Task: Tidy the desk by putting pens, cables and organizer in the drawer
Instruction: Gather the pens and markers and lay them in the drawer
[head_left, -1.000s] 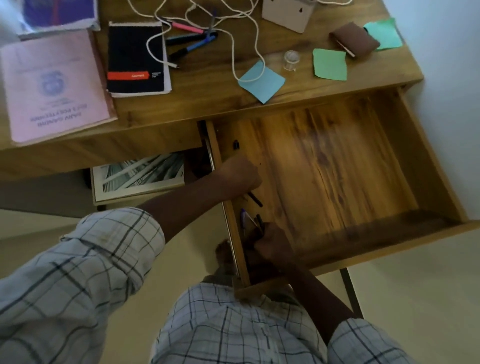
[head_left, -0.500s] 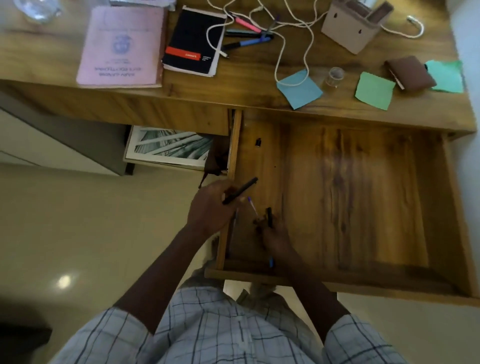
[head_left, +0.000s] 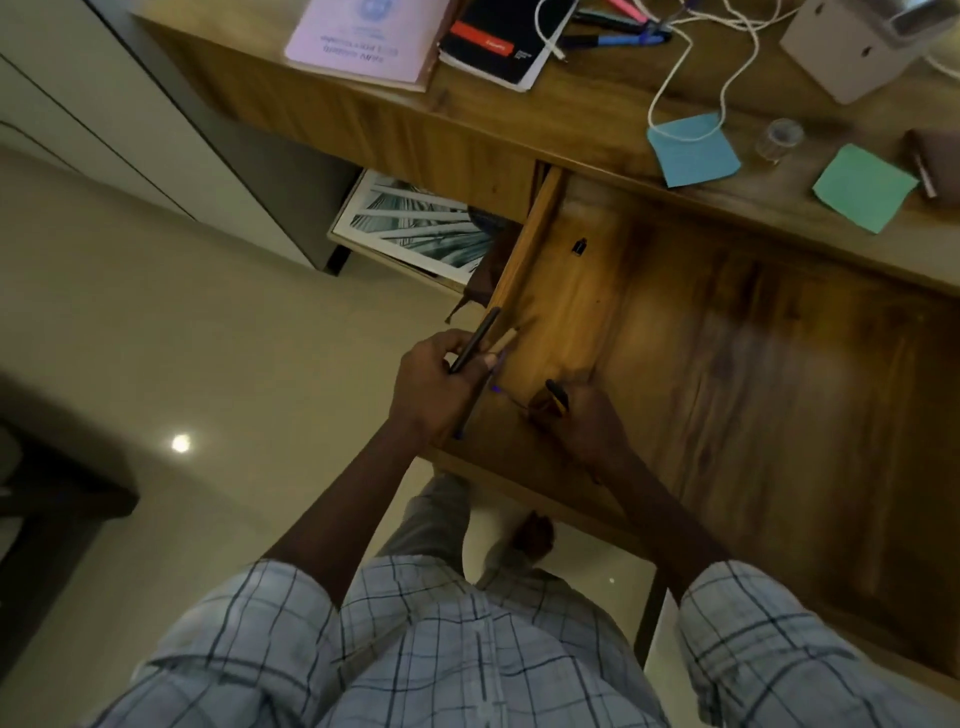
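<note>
Your right hand (head_left: 587, 421) is curling round a dark pen (head_left: 556, 397) and hiding all but 1 end of it, low in the drawer (head_left: 779, 364) near its left front corner. Your left hand (head_left: 441, 384) is gripping a slim black pen (head_left: 475, 340), which is slanting across the drawer's left wall. A bluish smear beneath it is blurring past telling. The frame is cutting off the organizer (head_left: 852, 52) and the desk pens (head_left: 618, 39) beside the white cable (head_left: 657, 98).

i see the drawer (head_left: 737, 364) open under the desk (head_left: 582, 124), left hand (head_left: 436, 389) with a pen (head_left: 475, 340) over its left wall, right hand (head_left: 589, 423) with a second pen (head_left: 557, 395) inside.
</note>
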